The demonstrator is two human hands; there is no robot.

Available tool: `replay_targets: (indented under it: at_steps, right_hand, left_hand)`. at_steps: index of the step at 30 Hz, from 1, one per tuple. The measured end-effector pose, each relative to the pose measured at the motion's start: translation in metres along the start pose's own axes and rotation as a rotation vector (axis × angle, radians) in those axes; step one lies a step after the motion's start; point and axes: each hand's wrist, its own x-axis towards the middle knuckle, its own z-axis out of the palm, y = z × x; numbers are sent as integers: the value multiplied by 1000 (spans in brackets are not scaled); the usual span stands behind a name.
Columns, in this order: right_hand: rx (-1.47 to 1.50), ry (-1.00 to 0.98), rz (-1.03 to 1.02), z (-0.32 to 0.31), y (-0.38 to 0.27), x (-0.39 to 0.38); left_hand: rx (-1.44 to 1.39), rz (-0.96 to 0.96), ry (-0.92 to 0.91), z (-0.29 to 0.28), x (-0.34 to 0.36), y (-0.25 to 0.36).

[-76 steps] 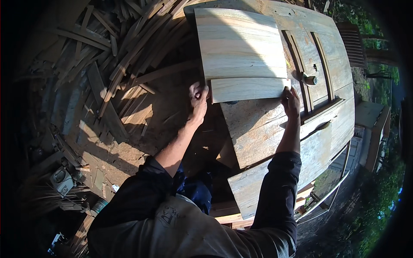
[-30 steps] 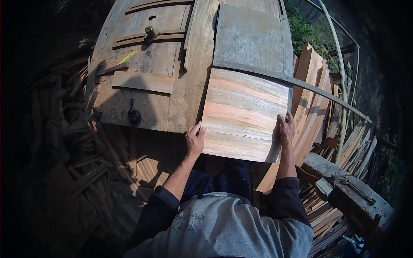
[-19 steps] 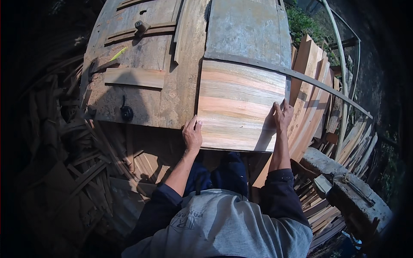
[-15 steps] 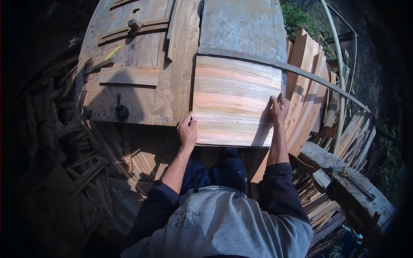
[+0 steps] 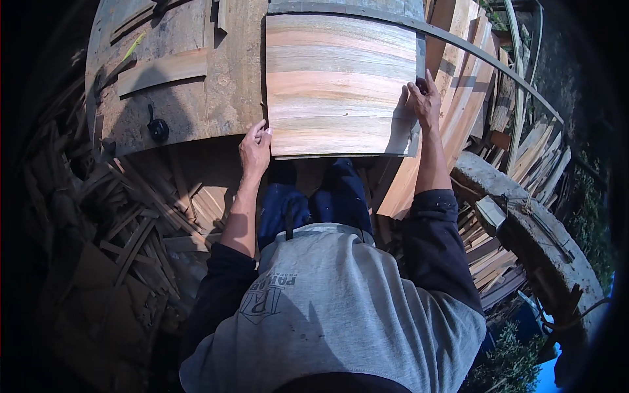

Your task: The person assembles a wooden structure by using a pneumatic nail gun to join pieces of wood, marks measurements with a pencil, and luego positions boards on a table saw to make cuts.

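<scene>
A rectangular panel of pale pink, tan and grey wooden strips [image 5: 341, 85] lies flat on a grey sheet-covered worktop [image 5: 412, 145]. Its far edge sits along a long thin dark strip [image 5: 452, 44] that crosses the worktop and juts out to the right. My left hand [image 5: 254, 152] is at the panel's near left corner, fingers bent and thumb a little apart, touching or very near the edge. At the right edge is my right hand [image 5: 427, 105], thumb and fingers spread; whether it presses the wood I cannot tell.
To the left, a worn wooden bench [image 5: 229, 98] carries a short board [image 5: 164, 71], a black tape measure [image 5: 157, 130] and thin strips. Long planks [image 5: 462, 92] lean at the right. A concrete beam [image 5: 517, 196] runs lower right; scrap wood [image 5: 137, 242] is heaped lower left.
My view has tilted, so bench and panel sit higher in the picture. More of the grey sheet shows beyond the panel's right edge. Both hands remain at the panel's sides.
</scene>
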Motion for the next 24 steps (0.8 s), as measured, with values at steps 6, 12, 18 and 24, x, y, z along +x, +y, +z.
replay_targets:
  at_steps: [6, 12, 18, 24]
  right_hand:
    - [-434, -90, -311, -41, 1, -103]
    - [-603, -152, -369, -34, 8, -172]
    - [-652, -143, -383, -23, 11, -176]
    - [-624, -168, -306, -18, 8, -172]
  left_hand:
    - [178, 54, 73, -7, -23, 7]
    - [258, 690, 103, 48, 47, 117]
    - [310, 697, 309, 83, 131, 155]
    - [-91, -109, 146, 21, 75, 50]
